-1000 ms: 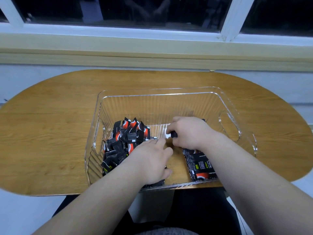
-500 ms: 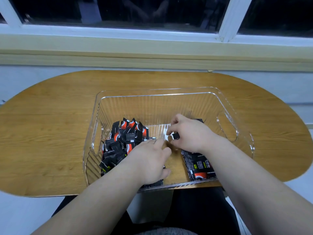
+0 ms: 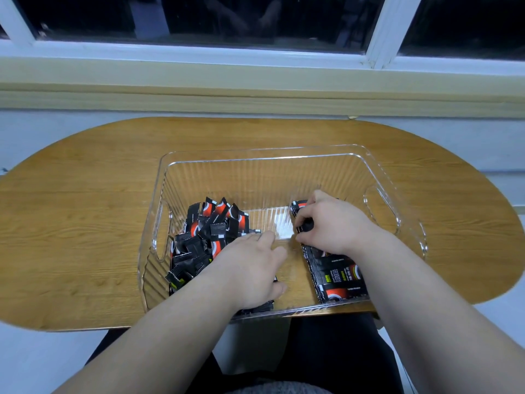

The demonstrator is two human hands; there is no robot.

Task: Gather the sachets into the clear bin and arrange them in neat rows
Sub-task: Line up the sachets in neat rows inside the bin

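A clear ribbed plastic bin point(image 3: 255, 177) with cut-out handles is sitting on an oval wooden table point(image 3: 85, 209) below a white-framed window point(image 3: 380, 29), and all the small black-and-red foil sachets in view are lying inside it. A loose heap of sachets point(image 3: 199, 240) is filling its left side, and a flat overlapping row of sachets point(image 3: 338, 280) is running along its right side. The left hand point(image 3: 250, 271) is resting palm down on the near edge of the heap with fingers nearly straight, gripping nothing visible. The right hand point(image 3: 329, 226) is curling its fingers and pinching a single sachet point(image 3: 299, 207) at the far end of the row.
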